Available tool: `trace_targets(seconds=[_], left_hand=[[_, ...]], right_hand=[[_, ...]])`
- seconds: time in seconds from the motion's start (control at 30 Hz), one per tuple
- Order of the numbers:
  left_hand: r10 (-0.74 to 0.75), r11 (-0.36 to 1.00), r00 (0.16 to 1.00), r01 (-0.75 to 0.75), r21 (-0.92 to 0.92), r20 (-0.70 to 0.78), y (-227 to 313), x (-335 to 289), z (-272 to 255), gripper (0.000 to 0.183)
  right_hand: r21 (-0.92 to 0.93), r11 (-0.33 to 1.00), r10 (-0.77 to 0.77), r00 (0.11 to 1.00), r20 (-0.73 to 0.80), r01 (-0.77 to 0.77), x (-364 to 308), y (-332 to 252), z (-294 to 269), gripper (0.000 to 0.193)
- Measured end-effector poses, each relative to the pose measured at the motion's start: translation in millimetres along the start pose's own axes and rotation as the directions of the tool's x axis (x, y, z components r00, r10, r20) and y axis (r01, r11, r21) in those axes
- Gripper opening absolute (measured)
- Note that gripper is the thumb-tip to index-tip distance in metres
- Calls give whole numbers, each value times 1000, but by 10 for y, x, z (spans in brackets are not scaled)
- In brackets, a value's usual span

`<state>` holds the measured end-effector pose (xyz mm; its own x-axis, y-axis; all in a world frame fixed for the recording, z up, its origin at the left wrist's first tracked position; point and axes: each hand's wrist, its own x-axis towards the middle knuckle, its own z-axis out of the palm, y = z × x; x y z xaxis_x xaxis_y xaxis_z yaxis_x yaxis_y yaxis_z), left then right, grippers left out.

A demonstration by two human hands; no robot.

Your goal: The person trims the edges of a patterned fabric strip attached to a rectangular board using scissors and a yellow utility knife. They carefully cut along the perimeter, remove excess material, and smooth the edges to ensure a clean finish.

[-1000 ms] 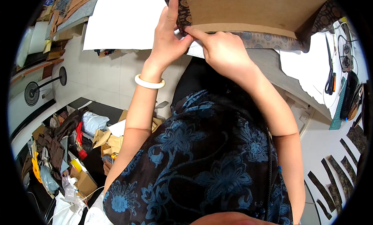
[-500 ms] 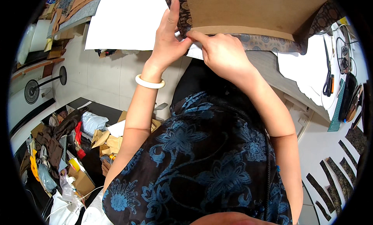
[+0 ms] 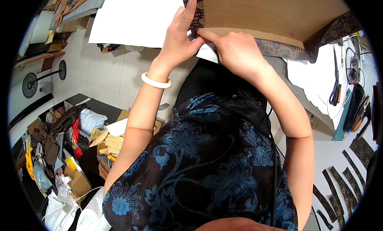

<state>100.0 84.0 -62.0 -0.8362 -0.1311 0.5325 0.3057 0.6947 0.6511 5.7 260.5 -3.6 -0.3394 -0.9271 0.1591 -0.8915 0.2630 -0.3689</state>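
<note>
A brown board box (image 3: 271, 15) has dark patterned fabric (image 3: 196, 15) along its left side, with the fabric's paler back (image 3: 275, 47) along the near edge. At the near left corner, my left hand (image 3: 177, 41) braces the fabric with its thumb while one finger points up along the side. My right hand (image 3: 241, 51) meets it there, its index finger pressed on the same corner and its other fingers curled under, partly hidden. Just beneath the fingertips a pale, shiny flap (image 3: 208, 52) sticks out. A cream bangle (image 3: 156, 81) circles my left wrist.
White sheets (image 3: 135, 19) lie on the table left of the box. To the right are scissors (image 3: 334, 93), a green ruler (image 3: 342, 117), a power strip (image 3: 353, 67) and cut fabric strips (image 3: 339, 187). A heap of scraps (image 3: 52, 135) and a fan (image 3: 32, 85) stand at the left.
The box and both hands have shifted slightly rightward in the picture. The pale flap beneath my fingers shows more. Both hands stay at the same corner.
</note>
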Motion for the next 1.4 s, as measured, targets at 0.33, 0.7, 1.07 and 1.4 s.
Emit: trace_targets(seconds=[0.33, 0.7, 1.07, 1.4], left_hand=[[-33, 995, 998, 27, -100, -62, 34, 45, 52, 126], [-12, 997, 996, 18, 74, -84, 165, -129, -111, 149], [-91, 954, 721, -135, -267, -687, 495, 682, -555, 25], [-140, 977, 706, -14, -211, -695, 651, 811, -509, 29]], right_hand=[[527, 827, 455, 319, -832, 195, -562, 1770, -1799, 29], [722, 545, 521, 502, -690, 427, 332, 1864, -1686, 48], [559, 809, 444, 436, -783, 179, 1073, 2605, -1173, 34], [-392, 516, -53, 428, -902, -762, -74, 3780, -2711, 28]])
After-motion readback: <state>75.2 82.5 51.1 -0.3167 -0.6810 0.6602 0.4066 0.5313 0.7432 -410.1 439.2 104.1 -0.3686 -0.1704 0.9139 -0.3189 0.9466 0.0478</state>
